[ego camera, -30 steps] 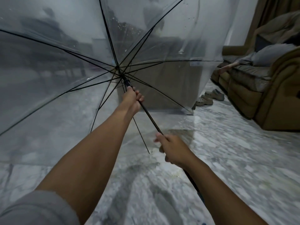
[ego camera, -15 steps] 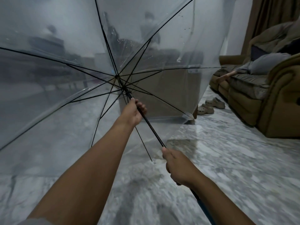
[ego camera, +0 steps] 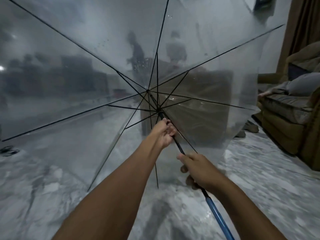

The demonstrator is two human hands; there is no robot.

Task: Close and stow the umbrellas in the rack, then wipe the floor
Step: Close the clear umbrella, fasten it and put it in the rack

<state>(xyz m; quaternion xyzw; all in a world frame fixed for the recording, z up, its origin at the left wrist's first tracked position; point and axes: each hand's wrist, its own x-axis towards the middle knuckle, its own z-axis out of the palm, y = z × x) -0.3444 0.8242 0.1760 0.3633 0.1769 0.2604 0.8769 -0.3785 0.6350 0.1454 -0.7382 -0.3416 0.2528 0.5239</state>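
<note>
A: how far along?

B: barely started imo. Umbrella (ego camera: 121,66) is fully open, held out over the floor (ego camera: 259,170). Left hand (ego camera: 164,134) clenched on the shaft (ego camera: 178,144) just under the runner, right hand (ego camera: 199,170) gripping lower down.

A: rack?

B: Not in view. Closing, stowing, wiping all left.

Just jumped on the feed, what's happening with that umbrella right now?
A person is holding an open clear umbrella out in front of them, indoors over a marble floor. The left hand grips the black shaft just below the runner, and the right hand holds the shaft lower down, above the blue handle. The canopy is fully spread, not yet closed. No rack is in view.
</note>
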